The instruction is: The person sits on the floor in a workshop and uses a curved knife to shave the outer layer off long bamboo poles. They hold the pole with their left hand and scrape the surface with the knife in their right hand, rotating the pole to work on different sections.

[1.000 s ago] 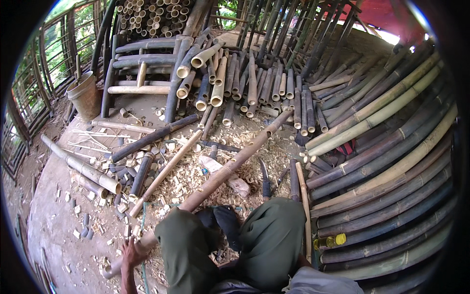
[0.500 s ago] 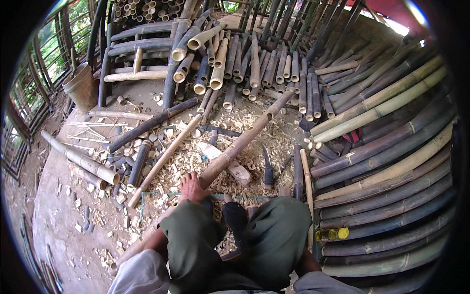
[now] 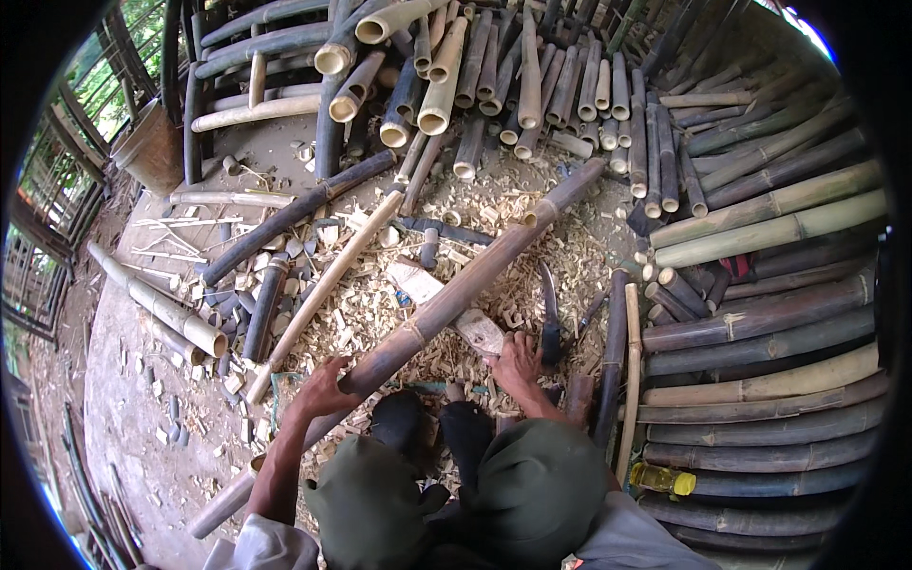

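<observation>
A: Where is your left hand (image 3: pixel 323 388)?

B: On the long dark bamboo pole (image 3: pixel 446 302), which lies slantwise over the wood chips (image 3: pixel 380 304) on the floor; your fingers are curled over its lower stretch.

A: And your right hand (image 3: pixel 518 359)?

B: It rests on the chips with its fingers spread and holding nothing, just beside the curved blade (image 3: pixel 549 313) and a pale flat block (image 3: pixel 478 332).

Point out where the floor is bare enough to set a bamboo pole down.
Barest: the concrete strip at lower left, between the short pale pole pieces and the fence, only scattered chips. Crowded: thick shavings around the long pole under the left hand, the curved blade by the right hand, stacked poles at right.
</observation>
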Action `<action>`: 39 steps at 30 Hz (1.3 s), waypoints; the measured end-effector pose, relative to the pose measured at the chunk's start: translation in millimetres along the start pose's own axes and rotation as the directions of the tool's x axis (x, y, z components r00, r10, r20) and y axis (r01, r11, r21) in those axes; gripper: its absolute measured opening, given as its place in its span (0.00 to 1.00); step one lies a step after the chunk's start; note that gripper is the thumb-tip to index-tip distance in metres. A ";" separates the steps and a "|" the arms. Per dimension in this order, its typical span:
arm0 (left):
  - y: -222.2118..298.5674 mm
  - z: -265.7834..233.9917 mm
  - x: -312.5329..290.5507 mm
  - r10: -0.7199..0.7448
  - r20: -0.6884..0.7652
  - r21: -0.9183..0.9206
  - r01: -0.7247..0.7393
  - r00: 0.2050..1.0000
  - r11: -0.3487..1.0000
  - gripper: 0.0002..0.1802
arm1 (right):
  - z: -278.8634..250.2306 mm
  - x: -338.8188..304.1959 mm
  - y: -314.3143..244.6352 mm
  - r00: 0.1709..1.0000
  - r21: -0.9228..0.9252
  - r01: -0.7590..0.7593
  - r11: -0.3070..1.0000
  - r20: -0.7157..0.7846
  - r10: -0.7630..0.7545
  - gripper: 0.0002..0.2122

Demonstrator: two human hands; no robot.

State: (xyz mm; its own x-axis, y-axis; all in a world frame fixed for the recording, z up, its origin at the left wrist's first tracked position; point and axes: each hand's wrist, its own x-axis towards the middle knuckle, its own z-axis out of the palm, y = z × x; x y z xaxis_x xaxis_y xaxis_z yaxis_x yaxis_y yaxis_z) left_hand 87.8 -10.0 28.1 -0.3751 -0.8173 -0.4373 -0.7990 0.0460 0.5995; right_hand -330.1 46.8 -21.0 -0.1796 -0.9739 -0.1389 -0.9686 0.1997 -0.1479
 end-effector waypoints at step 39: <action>46.4 37.8 5.0 -0.064 -0.240 0.211 0.116 0.969 0.971 0.46 | 12.7 21.7 22.2 0.991 0.107 0.123 0.987 0.046 -0.128 0.28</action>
State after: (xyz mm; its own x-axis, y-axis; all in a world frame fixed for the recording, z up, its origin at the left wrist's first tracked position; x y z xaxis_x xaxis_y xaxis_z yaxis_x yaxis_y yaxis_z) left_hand 31.1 9.8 28.4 -0.1996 -0.9325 -0.3011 -0.9183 0.0708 0.3895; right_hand -353.3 31.5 -39.7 -0.0460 -0.9855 -0.1633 -0.9593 0.0891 -0.2679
